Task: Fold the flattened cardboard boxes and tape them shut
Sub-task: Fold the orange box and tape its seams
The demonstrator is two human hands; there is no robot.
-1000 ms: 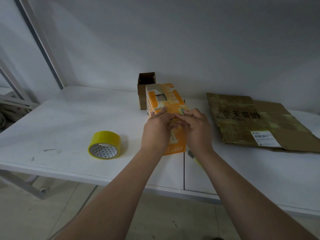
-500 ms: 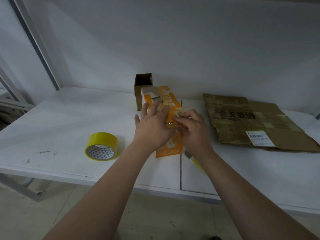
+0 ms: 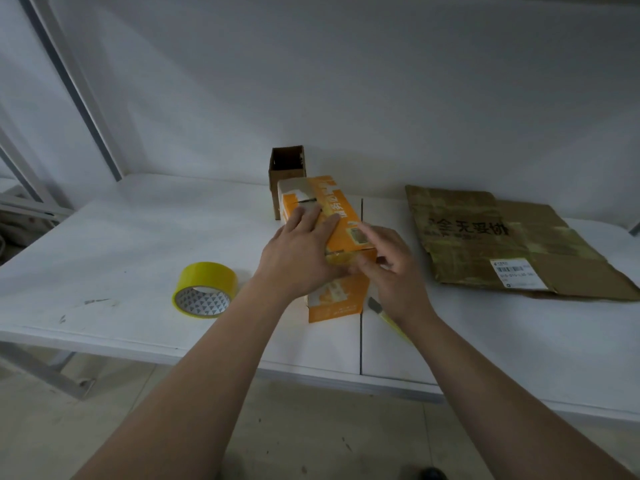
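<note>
White wall backed a white table point(image 3: 138, 237), and an orange box point(image 3: 341, 220) lay near the table's middle, just in front of a small brown box point(image 3: 287, 168). The left hand point(image 3: 301, 251) lay flat on its top, fingers straight, pressing down. The right hand point(image 3: 391, 271) sat at the near top edge with fingers curled; whether it pinched anything could not be told. A yellow tape roll point(image 3: 206, 289) lay apart to the left, and a flattened cardboard box point(image 3: 485, 237) waited on the right. If the left hand eased off, the flaps would likely spring up and the seam gape. A knife point(image 3: 375, 306) beside the right wrist could easily be knocked off.
</note>
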